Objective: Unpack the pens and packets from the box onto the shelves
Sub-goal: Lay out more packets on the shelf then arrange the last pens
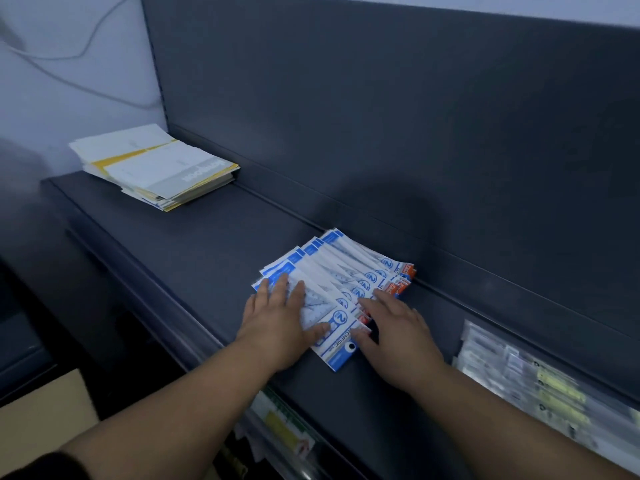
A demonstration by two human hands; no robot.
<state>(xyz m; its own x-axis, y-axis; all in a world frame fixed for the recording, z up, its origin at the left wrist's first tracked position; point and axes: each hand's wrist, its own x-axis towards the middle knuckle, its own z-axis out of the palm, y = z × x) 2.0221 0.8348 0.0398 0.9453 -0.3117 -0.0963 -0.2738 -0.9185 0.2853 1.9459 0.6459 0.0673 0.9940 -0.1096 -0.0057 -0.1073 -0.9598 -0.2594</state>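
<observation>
Packets point(341, 271) in blue and white, several printed with a circled "2", lie fanned in an overlapping row on a dark shelf point(194, 237) at the centre of the frame, the far end touching the shelf's back panel point(381, 116). A person's left hand point(277, 320) rests flat on the nearest packet, fingers spread and straight, gripping nothing. The right hand point(398, 334) rests at the fan's right edge, fingers extended against the packet ends, likewise holding nothing. A stack of white and yellow papers point(156, 168) sits on the same shelf at upper left, well apart from the packets. Clear-wrapped goods point(540, 386) hang at lower right, blurred. Tan cardboard point(45, 410) shows at lower left.
</observation>
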